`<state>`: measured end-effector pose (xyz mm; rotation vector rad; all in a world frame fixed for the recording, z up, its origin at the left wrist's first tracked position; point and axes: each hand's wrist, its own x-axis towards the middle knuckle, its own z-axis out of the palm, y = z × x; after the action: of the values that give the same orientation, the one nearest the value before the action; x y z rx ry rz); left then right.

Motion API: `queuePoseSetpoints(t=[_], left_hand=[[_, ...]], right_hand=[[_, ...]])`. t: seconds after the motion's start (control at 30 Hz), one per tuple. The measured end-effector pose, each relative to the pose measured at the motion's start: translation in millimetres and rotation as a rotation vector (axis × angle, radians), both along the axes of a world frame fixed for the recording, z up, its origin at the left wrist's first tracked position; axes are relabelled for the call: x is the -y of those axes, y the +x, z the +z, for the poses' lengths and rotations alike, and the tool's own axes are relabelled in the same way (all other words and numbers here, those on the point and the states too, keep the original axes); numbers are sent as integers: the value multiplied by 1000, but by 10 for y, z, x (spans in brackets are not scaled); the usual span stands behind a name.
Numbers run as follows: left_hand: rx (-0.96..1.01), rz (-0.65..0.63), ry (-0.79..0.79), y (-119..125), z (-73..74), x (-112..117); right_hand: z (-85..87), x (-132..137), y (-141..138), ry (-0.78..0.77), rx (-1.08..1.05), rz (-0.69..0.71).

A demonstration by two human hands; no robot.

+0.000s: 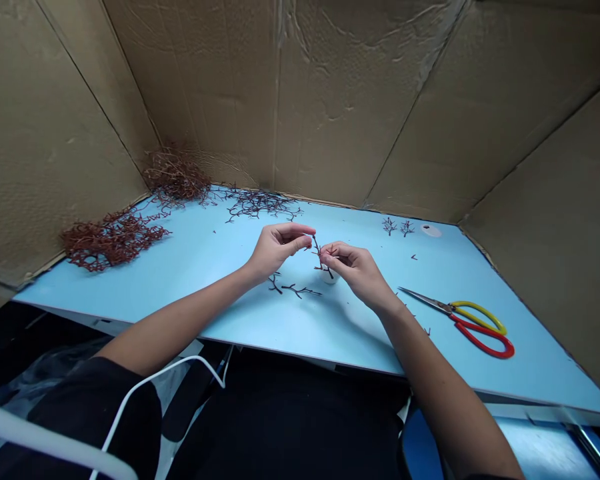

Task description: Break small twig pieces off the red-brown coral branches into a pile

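Observation:
Above the middle of the blue table, a small dark reddish-brown branched twig [317, 247] stands between my two hands. The thumb and fingertips of my left hand [279, 248] close around its upper end. Lower down, my right hand [353, 265] pinches its stem and side branches. A small white round piece [330, 277] sits just below, partly hidden by the twig and my right fingers; whether they are joined I cannot tell. Loose twig pieces lie close by, one longer branched twig [300, 290] and a shorter twig [275, 283] to its left.
Scissors [453, 309] with yellow and red handles lie at right. Tangled brown twig piles [113, 240] occupy the left, with darker loose twigs [260, 202] at the back. Two small branched twigs [407, 228] lie near a white disc [431, 231]. Cardboard walls [330, 100] enclose the table.

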<state>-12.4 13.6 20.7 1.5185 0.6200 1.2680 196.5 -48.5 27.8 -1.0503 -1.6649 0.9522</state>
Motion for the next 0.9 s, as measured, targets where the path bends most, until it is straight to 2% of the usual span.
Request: queuePoseSetpoints(t=[0.13, 0.23, 0.4, 0.57, 0.77, 0.9], left_hand=[[10, -21, 8, -2, 1, -5], [23, -46, 7, -9, 5, -6], [34, -34, 5, 1, -20, -16], [50, -16, 20, 39, -76, -8], [52, -26, -5, 62, -93, 24], [66, -48, -56, 73, -89, 32]], right_hand=[[-7, -5, 12, 4, 26, 19], [-43, -22, 21, 50, 90, -53], [-94, -22, 6, 363, 292, -298], [-133, 14, -67, 630, 492, -381], [-194, 26, -150, 749, 559, -460], [-193, 27, -174, 750, 536, -480]])
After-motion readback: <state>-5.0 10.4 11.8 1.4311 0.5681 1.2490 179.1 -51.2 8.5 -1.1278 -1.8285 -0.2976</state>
